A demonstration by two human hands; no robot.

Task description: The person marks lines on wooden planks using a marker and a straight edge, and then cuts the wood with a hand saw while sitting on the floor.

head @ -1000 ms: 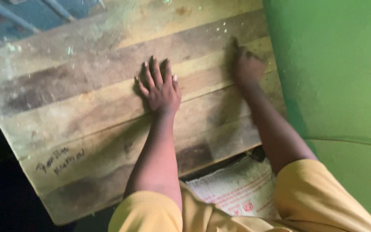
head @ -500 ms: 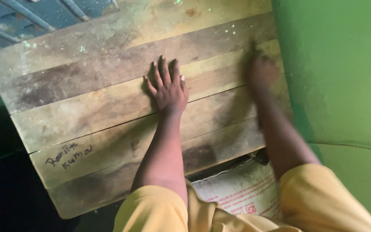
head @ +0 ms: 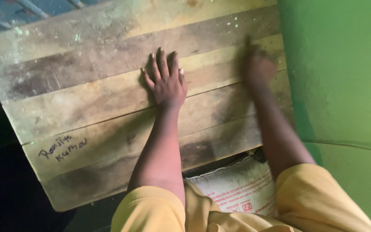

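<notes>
Head view: left hand (head: 166, 81) flat at frame centre, fingers spread, pressed on wooden board (head: 86, 103); right hand (head: 258, 66) blurred at right, on same board, grip impossible to tell; rough stained planks, pale and dark; green wall (head: 344, 77) beside; printed sack (head: 237, 189) below.

- Worn plank tabletop of pale and dark boards (head: 86, 103): bare surface open to the left of the flat left hand (head: 167, 83).
- Bare boards between left hand and blurred right hand (head: 258, 68).
- Green painted wall (head: 340, 73) just beside the right hand; blocks that side.
- White printed sack (head: 237, 189) below the near edge.
</notes>
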